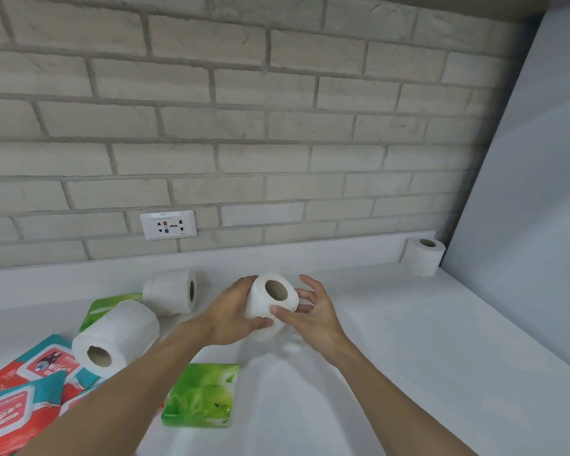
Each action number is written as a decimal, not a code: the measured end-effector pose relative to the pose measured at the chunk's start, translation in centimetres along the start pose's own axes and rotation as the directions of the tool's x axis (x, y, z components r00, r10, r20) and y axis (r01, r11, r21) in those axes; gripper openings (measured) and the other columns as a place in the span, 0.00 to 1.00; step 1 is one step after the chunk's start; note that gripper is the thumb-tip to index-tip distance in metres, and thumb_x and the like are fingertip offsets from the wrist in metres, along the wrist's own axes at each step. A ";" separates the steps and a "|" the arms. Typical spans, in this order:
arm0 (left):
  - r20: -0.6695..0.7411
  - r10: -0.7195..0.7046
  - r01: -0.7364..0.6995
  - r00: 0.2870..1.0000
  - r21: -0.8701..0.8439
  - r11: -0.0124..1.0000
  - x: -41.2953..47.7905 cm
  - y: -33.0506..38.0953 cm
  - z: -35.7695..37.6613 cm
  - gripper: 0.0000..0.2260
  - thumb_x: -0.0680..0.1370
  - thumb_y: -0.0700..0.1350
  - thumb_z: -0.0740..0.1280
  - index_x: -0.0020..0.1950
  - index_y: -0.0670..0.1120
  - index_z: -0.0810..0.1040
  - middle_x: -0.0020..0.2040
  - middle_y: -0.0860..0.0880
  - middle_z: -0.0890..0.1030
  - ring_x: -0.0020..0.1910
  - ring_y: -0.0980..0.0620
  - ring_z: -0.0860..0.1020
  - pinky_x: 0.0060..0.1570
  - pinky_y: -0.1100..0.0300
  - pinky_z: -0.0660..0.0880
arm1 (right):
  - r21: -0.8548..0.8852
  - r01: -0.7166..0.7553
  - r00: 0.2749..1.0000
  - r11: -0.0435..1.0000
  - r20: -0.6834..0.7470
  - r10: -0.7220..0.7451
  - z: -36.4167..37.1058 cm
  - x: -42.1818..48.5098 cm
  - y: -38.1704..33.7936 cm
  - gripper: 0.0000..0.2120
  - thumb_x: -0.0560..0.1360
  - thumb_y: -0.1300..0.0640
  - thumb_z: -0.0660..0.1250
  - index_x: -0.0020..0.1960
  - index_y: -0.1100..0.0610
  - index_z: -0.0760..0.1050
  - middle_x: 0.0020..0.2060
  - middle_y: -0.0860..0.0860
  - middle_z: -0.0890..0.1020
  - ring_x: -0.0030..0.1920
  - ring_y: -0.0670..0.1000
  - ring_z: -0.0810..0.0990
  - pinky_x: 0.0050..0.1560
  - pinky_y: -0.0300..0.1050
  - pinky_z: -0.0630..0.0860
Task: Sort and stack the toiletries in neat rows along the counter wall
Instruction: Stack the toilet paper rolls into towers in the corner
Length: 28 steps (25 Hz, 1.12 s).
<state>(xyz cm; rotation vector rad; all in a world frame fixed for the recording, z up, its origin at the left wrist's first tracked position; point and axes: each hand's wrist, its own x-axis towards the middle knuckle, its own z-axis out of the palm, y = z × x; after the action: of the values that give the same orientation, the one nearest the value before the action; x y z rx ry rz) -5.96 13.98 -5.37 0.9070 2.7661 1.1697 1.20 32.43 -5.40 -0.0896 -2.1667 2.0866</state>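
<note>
Being light and crushable, the toilet paper roll [260, 301] is gripped gently round its sides by the left hand [231, 314] and pinched by the right hand [313, 312].

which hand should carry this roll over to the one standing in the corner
Right, probably. Both the left hand and the right hand hold the roll, but the right is on the side of the corner roll, with bare counter between. The left would reach across.
</note>
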 end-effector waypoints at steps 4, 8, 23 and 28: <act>0.026 -0.058 0.062 0.998 -0.196 0.979 0.8 2.0 2.0 0.31 0.65 0.52 0.78 0.64 0.57 0.69 0.58 0.61 0.76 0.58 0.59 0.76 0.60 0.56 0.75 | 0.030 0.000 0.998 1.000 -0.069 0.002 -2.4 -1.0 -0.1 0.37 0.65 0.53 0.81 0.68 0.43 0.65 0.59 0.44 0.78 0.52 0.43 0.82 0.45 0.34 0.78; 0.036 -0.085 0.092 0.996 -0.353 0.931 2.0 4.3 3.6 0.29 0.67 0.49 0.79 0.64 0.55 0.71 0.57 0.59 0.78 0.55 0.61 0.77 0.54 0.60 0.77 | 0.187 0.005 0.986 0.982 -0.167 0.027 -5.1 -1.0 -0.6 0.28 0.69 0.51 0.77 0.65 0.46 0.71 0.58 0.48 0.79 0.52 0.48 0.84 0.53 0.47 0.82; 0.217 0.004 0.096 0.976 -0.450 0.888 9.6 14.0 13.1 0.23 0.73 0.54 0.72 0.67 0.63 0.70 0.60 0.62 0.79 0.61 0.60 0.76 0.58 0.57 0.77 | 0.243 -0.194 0.950 0.950 -0.195 0.244 -19.8 0.6 -0.8 0.15 0.76 0.44 0.67 0.61 0.47 0.75 0.53 0.50 0.83 0.53 0.58 0.84 0.47 0.54 0.83; 0.368 -0.099 0.320 0.925 -0.608 0.726 12.8 17.4 16.2 0.12 0.80 0.58 0.60 0.61 0.62 0.76 0.59 0.57 0.81 0.58 0.51 0.80 0.58 0.46 0.78 | 0.258 -0.202 0.930 0.945 -0.251 0.268 -25.1 1.8 -0.2 0.14 0.77 0.47 0.67 0.61 0.48 0.75 0.54 0.50 0.83 0.54 0.58 0.83 0.42 0.50 0.80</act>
<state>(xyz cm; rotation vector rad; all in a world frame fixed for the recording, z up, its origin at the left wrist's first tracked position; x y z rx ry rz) -4.29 40.78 -2.88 0.5932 1.8964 1.6211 2.88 57.52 -4.26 -0.6159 -1.8125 2.2666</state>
